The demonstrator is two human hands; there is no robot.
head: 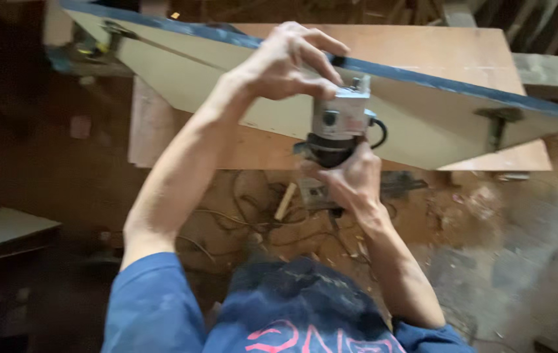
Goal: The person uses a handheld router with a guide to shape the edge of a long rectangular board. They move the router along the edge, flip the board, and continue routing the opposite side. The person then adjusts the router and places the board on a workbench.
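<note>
Nearest the camera are blue sleeves and a dark apron, above a floor [462, 229] strewn with sawdust and tangled cables. Just beyond, the right hand [352, 178] is clenched around the dark lower body of a small handheld router [339, 127], whose cord loops off to the right. The left hand [285, 62] curls over the tool's grey top, steadying it. The router sits against the pale board [240, 85] with a blue edge, which runs from far left to right, clamped over a wooden desk [449, 55]. I judge that good work here calls for both hands firm, the base flat against the board, and the cord trailing clear.
</note>
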